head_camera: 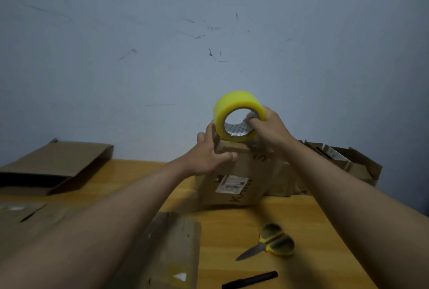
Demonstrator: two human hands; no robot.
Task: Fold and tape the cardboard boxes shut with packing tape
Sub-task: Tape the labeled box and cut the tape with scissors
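Head view: the right hand [270,129] gripped the yellow tape roll [239,115], fingers hooked through its core, above the labelled cardboard box [236,177]. The left hand [209,153], fingers loosely spread, touched the roll's far side and the box top. Advisable: free the tape end, anchor it past the seam, pull taut. The wooden table [232,226] bore scissors [270,243], a marker [250,280] and flattened cartons; a scuffed wall [162,45] stood behind.

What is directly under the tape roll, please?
The tape roll, held by the right hand, sits above a cardboard box. The box's top is hidden.
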